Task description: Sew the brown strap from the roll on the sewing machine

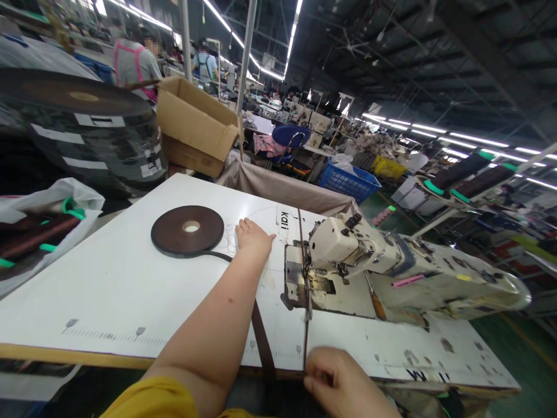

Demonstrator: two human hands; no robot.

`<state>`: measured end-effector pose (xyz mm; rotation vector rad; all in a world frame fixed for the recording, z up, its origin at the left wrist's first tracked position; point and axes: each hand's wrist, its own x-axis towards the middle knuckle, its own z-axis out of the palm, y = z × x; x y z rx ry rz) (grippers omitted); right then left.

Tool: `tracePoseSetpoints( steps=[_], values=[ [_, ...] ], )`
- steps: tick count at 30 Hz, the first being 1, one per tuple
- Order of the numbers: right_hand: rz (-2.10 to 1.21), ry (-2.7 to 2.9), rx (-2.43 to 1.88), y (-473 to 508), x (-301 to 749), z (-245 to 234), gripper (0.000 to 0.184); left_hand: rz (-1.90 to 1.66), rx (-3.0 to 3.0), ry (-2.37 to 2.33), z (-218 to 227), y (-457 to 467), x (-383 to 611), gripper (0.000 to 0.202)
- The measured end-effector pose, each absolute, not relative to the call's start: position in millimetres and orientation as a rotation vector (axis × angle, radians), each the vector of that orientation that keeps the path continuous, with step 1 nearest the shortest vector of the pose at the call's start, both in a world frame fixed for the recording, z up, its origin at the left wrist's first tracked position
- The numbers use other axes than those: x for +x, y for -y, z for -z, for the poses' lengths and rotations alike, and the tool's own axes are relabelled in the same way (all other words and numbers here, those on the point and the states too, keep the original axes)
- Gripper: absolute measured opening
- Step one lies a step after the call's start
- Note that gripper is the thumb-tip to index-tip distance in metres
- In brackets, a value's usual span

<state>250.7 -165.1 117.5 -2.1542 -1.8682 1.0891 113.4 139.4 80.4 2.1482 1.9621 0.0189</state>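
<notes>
L hand (253, 237) lies palm down on the white tabletop (122, 284), fingers close together, thumb held out to the side, just beside a tangle of loose thread (230, 232) & to the rt of the brown tape roll (188, 241), which lies flat on the table. Brown tape (261, 337) runs off the roll, passes under the L forearm (213, 313) & goes over the front edge. R hand (337, 371) is at that same edge, fingers curled, thumb & forefinger tips pinched on the near end of a narrow dark strip (306, 342); strip runs approx straight back across the table, past the needle end of the sewing machine (376, 255). Screwdriver (378, 305) w/ wooden handle rests by the machine, nr a pink stick (408, 281). Behind table: open cardboard box (195, 128) next to a big wrapped roll (96, 145); blue crate (350, 183) further rt. Far L, a plastic bag (87, 194) w/ dark spools (43, 235). Bkgd: co-worker (133, 61) w/ pink straps, plus other workstations under strip lights.
</notes>
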Motion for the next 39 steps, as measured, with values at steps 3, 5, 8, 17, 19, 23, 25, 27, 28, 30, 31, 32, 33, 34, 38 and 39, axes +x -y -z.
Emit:
tracePoseSetpoints(
  steps=[3, 5, 8, 17, 19, 23, 25, 27, 28, 30, 31, 32, 33, 34, 38, 39],
  values=[
    [-1.404, 1.76, -2.16, 184.0, 261.4, -123.5, 0.009, -0.032, 2.137, -1.971, -81.5, -139.0, 114.4, 0.09],
    [-1.457, 1.703, -2.078, 182.6, 264.2, -125.9, 0.009, -0.058, 2.154, -1.953, -81.2, -138.4, 114.4, 0.091],
    [-1.266, 1.643, -1.997, 161.5, 259.9, -125.0, 0.023, -0.116, 2.244, -1.855, -79.9, -137.5, 113.3, 0.091],
    [-0.604, 1.707, -2.281, 125.7, 245.1, -105.8, 0.022, -0.009, 2.109, -1.999, -84.7, -144.3, 106.4, 0.09],
    [-0.697, 1.754, -2.203, 132.2, 246.0, -109.2, 0.021, 0.012, 2.064, -2.067, -89.7, -143.4, 106.5, 0.091],
    [-1.113, 1.842, -2.035, 153.5, 249.0, -124.2, 0.014, -0.053, 2.104, -2.069, -93.2, -138.6, 107.0, 0.093],
    [-1.285, 1.849, -2.002, 161.4, 251.2, -130.6, 0.01, -0.106, 2.178, -1.991, -89.4, -138.2, 106.6, 0.09],
    [-1.385, 1.802, -1.966, 163.3, 253.5, -133.1, 0.013, -0.131, 2.247, -1.881, -83.4, -140.4, 105.6, 0.085],
    [-1.386, 1.756, -1.951, 161.9, 254.5, -132.7, 0.017, -0.13, 2.267, -1.833, -80.5, -142.3, 105.0, 0.082],
    [-1.27, 1.67, -1.958, 155.4, 255.6, -129.1, 0.025, -0.112, 2.263, -1.796, -76.6, -146.5, 103.5, 0.081],
    [-1.167, 1.643, -1.987, 151.1, 255.5, -126.3, 0.028, -0.102, 2.237, -1.82, -76.1, -148.4, 102.9, 0.082],
    [-1.047, 1.63, -2.03, 146.6, 255.0, -123.0, 0.029, -0.091, 2.196, -1.87, -76.7, -149.8, 102.3, 0.085],
    [-0.931, 1.631, -2.077, 142.2, 254.1, -119.6, 0.03, -0.08, 2.145, -1.937, -78.1, -150.6, 101.8, 0.088],
    [-0.841, 1.635, -2.122, 138.1, 252.9, -116.2, 0.03, -0.071, 2.09, -2.008, -80.1, -150.7, 101.5, 0.091],
    [-0.635, 1.647, -2.253, 127.0, 247.3, -104.9, 0.028, -0.101, 2.024, -2.138, -86.0, -146.4, 102.3, 0.098],
    [-0.61, 1.651, -2.268, 125.8, 246.4, -103.1, 0.029, -0.136, 2.084, -2.092, -85.5, -145.4, 102.9, 0.098]
  ],
)
